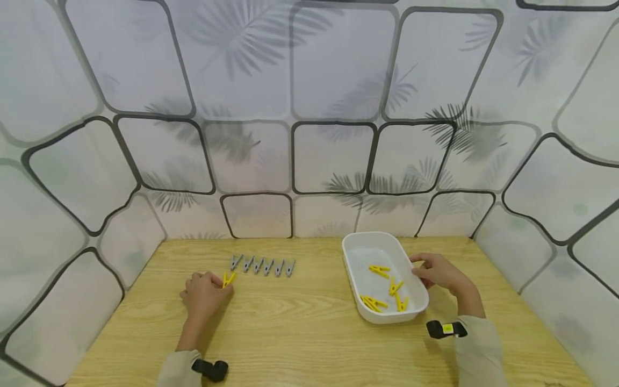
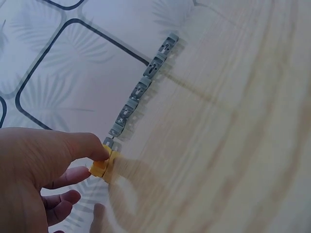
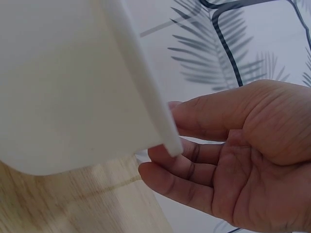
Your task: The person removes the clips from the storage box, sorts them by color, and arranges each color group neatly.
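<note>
A yellow clothespin point(image 1: 228, 279) is pinched between the thumb and a finger of my left hand point(image 1: 205, 294), low at the table. In the left wrist view, the yellow clothespin point(image 2: 100, 164) stands at the near end of a row of grey clothespins point(image 2: 127, 109). My right hand point(image 1: 441, 273) grips the right rim of a white plastic tray point(image 1: 347, 257). Its fingertips curl under the lip of the tray point(image 3: 141, 73) in the right wrist view. Inside the tray lie several yellow clothespins point(image 1: 379, 270), some in a cluster near the front.
The grey row point(image 1: 268, 267) runs left to right on the light wooden table point(image 1: 300, 333), between the left hand and the tray. Behind and at both sides rises a patterned white wall covering point(image 1: 333, 156). Each wrist carries a black strap point(image 1: 211, 370).
</note>
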{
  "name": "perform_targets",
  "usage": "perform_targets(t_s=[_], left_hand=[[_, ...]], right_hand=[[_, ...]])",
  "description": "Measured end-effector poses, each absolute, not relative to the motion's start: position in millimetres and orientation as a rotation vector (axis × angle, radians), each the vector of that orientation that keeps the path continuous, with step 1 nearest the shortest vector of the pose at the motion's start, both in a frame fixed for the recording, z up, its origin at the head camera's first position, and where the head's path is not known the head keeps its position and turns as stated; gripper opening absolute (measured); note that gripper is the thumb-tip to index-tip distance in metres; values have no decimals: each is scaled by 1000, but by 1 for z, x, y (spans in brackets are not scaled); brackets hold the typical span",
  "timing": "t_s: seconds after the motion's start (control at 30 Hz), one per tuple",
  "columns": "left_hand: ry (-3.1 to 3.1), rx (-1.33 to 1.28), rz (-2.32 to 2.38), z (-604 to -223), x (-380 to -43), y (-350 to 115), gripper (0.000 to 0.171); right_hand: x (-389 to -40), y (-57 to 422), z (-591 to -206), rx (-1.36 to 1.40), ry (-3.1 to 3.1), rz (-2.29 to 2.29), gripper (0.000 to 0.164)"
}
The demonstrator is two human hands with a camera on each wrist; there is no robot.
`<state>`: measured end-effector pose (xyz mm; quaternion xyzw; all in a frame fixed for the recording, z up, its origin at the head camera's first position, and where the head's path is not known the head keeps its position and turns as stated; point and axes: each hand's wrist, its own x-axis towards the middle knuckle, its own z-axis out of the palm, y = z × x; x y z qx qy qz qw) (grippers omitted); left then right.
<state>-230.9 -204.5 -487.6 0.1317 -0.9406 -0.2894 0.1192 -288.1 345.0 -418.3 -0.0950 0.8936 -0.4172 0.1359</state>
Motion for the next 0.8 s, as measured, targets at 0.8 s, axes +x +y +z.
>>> perform_targets(t_s=[0.8], left_hand=[[-2564,-31,-898,-459,-239,-153,43]], right_hand=[[-289,346,-420,-294,2609,-1198,43]])
